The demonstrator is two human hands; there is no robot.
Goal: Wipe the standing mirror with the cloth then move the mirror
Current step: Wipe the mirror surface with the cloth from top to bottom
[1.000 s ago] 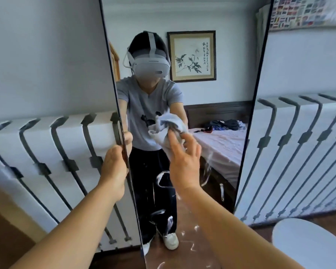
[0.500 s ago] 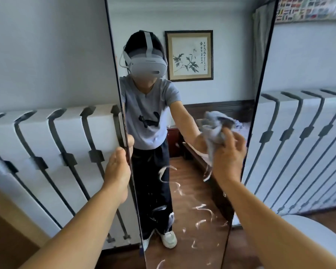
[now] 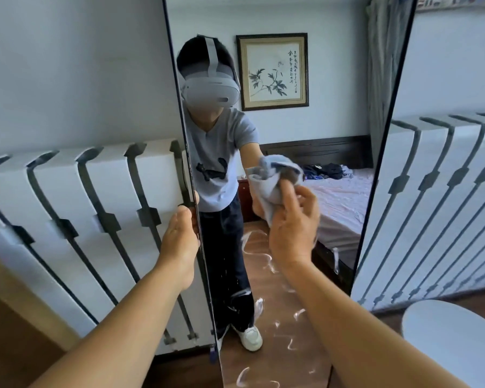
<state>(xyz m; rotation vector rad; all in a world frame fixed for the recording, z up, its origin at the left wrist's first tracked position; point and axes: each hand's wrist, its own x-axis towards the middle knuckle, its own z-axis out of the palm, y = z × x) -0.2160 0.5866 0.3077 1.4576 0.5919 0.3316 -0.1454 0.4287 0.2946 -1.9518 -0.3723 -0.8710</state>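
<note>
A tall standing mirror (image 3: pixel 333 79) with a thin dark frame fills the middle of the view and leans against the wall. White smears mark its lower glass. My left hand (image 3: pixel 181 242) grips the mirror's left edge at mid height. My right hand (image 3: pixel 294 228) holds a bunched light blue cloth (image 3: pixel 272 191) pressed against the glass near the centre, just above the smears. The cloth's reflection merges with it, so its far side is hard to separate.
White radiator panels with dark brackets (image 3: pixel 81 219) line the wall on both sides of the mirror. A round white surface (image 3: pixel 454 337) sits at the lower right. Wooden floor (image 3: pixel 11 345) shows at the lower left.
My right hand with the cloth swept right toward the mirror's right edge, then came back left to the centre. My left hand kept its grip on the left edge.
</note>
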